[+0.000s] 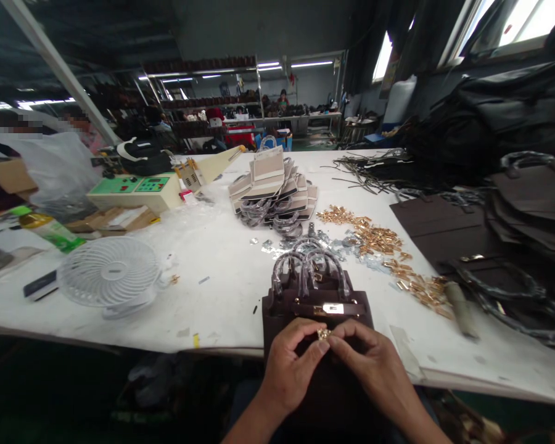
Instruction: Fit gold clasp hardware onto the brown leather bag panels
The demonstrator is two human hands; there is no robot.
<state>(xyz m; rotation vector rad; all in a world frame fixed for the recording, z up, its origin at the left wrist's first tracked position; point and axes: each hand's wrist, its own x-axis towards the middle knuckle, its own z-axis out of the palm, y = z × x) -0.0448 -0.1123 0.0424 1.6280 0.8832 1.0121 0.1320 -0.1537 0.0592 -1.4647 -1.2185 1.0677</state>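
Note:
A small gold metal piece [324, 334] is pinched between the fingertips of my left hand [289, 364] and my right hand [372, 361]. Both hands are over the front of a dark brown handbag [277, 317], which leans at the table's near edge. Across the bag's top runs a strap with a gold plate [329, 309]. Its handles [326, 265] are wrapped in clear plastic and stand upright. Gold metal parts [379, 238] lie in a loose pile beyond the bag to the right, with thin silver plates [337, 246] beside them.
On the white table [222, 246] stand a white fan [111, 271], a green-topped machine [136, 190] and a stack of beige panels with wrapped handles [271, 179]. Dark bag pieces [444, 228] and a greenish roll [460, 309] lie at the right. People sit farther back.

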